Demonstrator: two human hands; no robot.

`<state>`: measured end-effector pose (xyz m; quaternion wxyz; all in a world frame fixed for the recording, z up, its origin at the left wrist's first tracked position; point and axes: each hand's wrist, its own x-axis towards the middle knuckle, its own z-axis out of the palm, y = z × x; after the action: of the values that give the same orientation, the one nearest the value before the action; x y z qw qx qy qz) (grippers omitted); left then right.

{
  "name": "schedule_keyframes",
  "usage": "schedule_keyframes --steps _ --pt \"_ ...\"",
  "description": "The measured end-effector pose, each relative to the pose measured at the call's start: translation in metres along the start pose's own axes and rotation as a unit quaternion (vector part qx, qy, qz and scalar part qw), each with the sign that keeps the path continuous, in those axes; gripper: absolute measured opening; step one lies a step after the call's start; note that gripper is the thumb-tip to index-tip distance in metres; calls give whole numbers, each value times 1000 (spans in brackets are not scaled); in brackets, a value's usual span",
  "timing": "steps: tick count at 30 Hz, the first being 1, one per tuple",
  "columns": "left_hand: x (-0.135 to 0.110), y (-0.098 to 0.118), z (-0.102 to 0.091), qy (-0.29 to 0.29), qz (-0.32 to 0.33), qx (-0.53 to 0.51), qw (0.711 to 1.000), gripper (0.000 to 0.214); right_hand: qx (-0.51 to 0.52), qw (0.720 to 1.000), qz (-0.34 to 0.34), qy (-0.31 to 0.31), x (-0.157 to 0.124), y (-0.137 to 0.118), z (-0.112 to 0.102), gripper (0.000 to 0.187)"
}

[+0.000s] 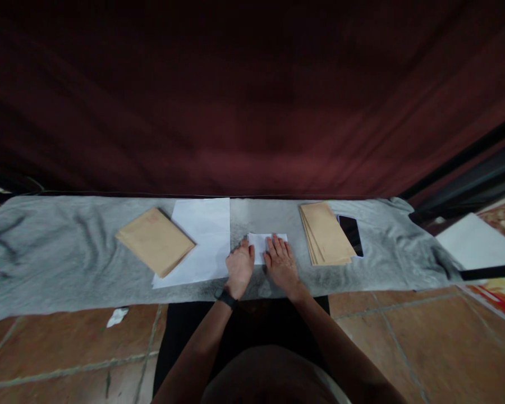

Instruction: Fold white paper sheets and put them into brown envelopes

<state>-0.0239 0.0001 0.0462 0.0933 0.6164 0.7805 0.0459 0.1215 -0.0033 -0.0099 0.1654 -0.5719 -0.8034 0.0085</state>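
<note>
A small folded sheet of white paper (259, 241) lies in front of me on the grey cloth. My left hand (239, 266), with a dark band on its wrist, is at the paper's left edge, its fingers curled and closed against it. My right hand (281, 264) rests flat on the paper's right part with the fingers spread, covering some of it. Left of my hands lie large white sheets (210, 235), partly under a stack of brown envelopes (155, 241). To the right sits a second, slightly fanned stack of brown envelopes (326, 233).
A dark-screened phone (352, 234) lies partly beneath the right envelopes. The grey cloth (76, 252) covers a long narrow surface backed by a dark red curtain (252, 123). A white scrap (117, 317) is on the tiled floor. A white panel (475, 241) stands at far right.
</note>
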Motion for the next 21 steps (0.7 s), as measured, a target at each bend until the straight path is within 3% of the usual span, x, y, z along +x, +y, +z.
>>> schedule_keyframes --steps 7,13,21 --pt "-8 1 7 89 69 -4 994 33 -15 1000 -1 -11 1 -1 -2 57" --pt "-22 18 31 99 278 -81 952 49 -46 998 -36 -27 -4 3 -1 61" --pt "-16 13 44 95 220 -68 968 58 -78 995 -22 -51 -1 0 -4 61"
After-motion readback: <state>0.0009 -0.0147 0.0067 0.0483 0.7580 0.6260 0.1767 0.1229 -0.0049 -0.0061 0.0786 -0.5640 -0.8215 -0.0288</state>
